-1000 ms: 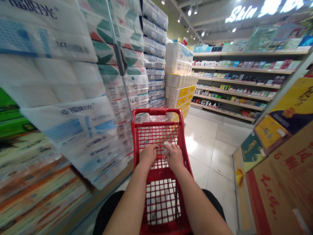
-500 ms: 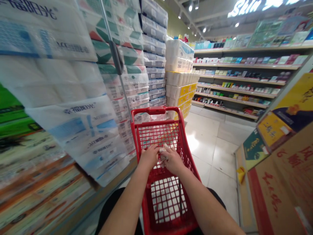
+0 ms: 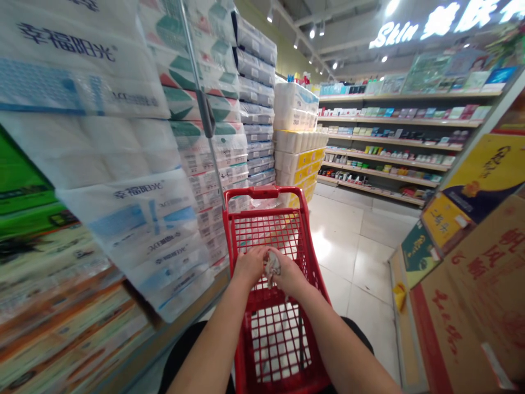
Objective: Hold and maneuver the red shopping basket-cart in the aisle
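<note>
A red mesh shopping basket [image 3: 308,241] with a long metal pull rod [image 3: 204,106] at its far left corner stands between the person's knees. Over its inside, both hands meet around a crumpled, stained tissue [image 3: 272,266]. My right hand [image 3: 289,275] grips the tissue from the right, its thumb side towards me. Closed against the tissue's left side is my left hand [image 3: 249,264], its fingertips partly hidden. Through the mesh, the floor shows below.
Tall stacks of wrapped toilet-paper packs [image 3: 147,202] rise close on the left. Cardboard boxes [image 3: 467,306] line the right side. A tiled floor aisle [image 3: 338,257] runs forward to shelves of small boxed goods [image 3: 394,123].
The view has shifted slightly, with the basket lower in the frame. Between my hands the tissue has turned and now shows more openly, hanging lower.
</note>
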Demonstrator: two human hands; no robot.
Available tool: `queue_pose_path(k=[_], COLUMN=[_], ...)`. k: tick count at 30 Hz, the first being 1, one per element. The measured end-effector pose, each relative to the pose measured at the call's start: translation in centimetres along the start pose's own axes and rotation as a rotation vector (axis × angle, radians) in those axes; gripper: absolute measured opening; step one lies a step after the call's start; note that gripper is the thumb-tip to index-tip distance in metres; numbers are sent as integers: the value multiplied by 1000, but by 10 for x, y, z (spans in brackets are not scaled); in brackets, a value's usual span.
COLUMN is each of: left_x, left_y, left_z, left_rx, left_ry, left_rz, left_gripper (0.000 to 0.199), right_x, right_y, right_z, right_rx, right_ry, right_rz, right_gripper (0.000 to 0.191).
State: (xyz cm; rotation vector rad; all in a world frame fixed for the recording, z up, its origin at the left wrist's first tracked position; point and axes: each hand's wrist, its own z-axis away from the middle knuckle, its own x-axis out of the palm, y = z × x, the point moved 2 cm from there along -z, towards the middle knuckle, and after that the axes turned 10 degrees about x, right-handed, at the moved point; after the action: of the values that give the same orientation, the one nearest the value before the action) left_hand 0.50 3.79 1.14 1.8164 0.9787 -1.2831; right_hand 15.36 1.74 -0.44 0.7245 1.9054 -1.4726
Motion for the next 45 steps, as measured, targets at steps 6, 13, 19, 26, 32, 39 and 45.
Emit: queue_pose_path(k=[6, 13, 19, 26, 32, 39, 45], left_x=[1, 4, 0, -13, -12, -19, -23], left_y=[2, 4, 8, 18, 22, 22, 26], left_z=[2, 4, 11, 41, 49, 56, 55], left_rx=[5, 32, 16, -70, -38, -20, -48], left_ry=[-41, -39, 4, 35, -106, -85, -101], left_rz=[-44, -42, -26, -112, -139, -51, -41], left_gripper=[54, 54, 49, 48, 63, 60, 60], right_x=[-9, 5, -7, -15, -21, -13, -9], right_y=[-16, -10, 0, -1, 0, 7, 14], right_z=[23, 24, 19, 25, 32, 43, 41], right_rx=[195, 132, 90, 0, -18, -37, -98], right_ry=[63, -39, -40, 2, 7, 127, 420], right_rz=[246, 297, 198, 185, 178, -27, -131], right_gripper=[50, 73, 62, 53, 45, 53, 52])
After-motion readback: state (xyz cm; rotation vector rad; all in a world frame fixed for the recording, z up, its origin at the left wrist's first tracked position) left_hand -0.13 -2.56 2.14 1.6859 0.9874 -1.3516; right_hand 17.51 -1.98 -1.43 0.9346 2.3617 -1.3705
